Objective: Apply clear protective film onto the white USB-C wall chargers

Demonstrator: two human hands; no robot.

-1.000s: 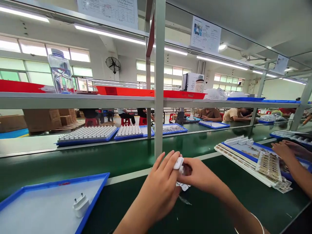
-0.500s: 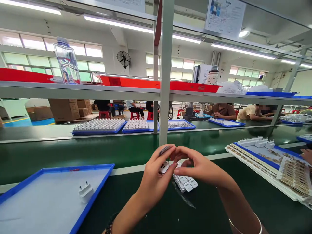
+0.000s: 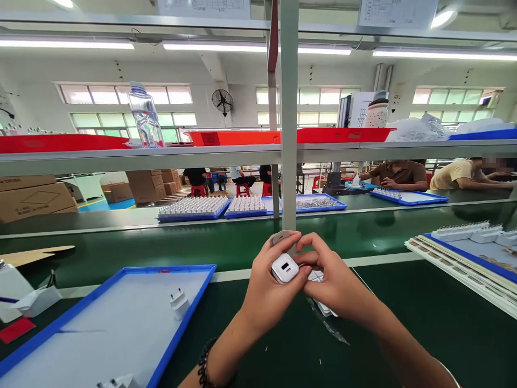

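Observation:
A white USB charger is gripped in my left hand, its face with two ports turned towards me. A grey band wraps a finger of that hand. My right hand is closed at the charger's right side, fingers bent and fingertips close to my left ones; what they pinch is hidden. Beneath my right hand lies a stack of white pieces, mostly covered, with a strip of clear film beside it. To the left, a white plug charger stands in a blue-rimmed tray.
Another plug shows at the tray's near edge. Trays of upright plugs line the far side of the green belt. A shelf post rises ahead. Stacked boards and a tray lie right. Co-workers sit beyond.
The view has swung left, so the scene sits further right. The charger in my left hand now shows its port face fully. My right fingers have closed in beside it.

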